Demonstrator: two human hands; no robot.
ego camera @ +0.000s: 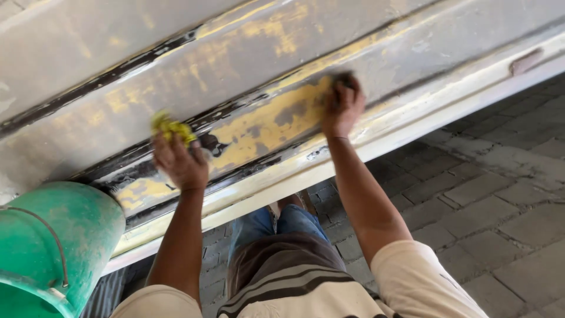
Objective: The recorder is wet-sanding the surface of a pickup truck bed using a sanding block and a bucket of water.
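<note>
Green bucket (pixel 50 247) sits lower left. Left hand (pixel 179 160) closes on a soft yellow rag (pixel 170 128), light and best bunched in the fist; right hand (pixel 341 106) presses a dark pad (pixel 344 78) flat against the worn panel (pixel 265 123).

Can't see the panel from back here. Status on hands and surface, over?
Left hand gripping yellow cloth against the worn panel. Right hand pressing a dark pad on it. Green bucket at left, clear of both.
</note>
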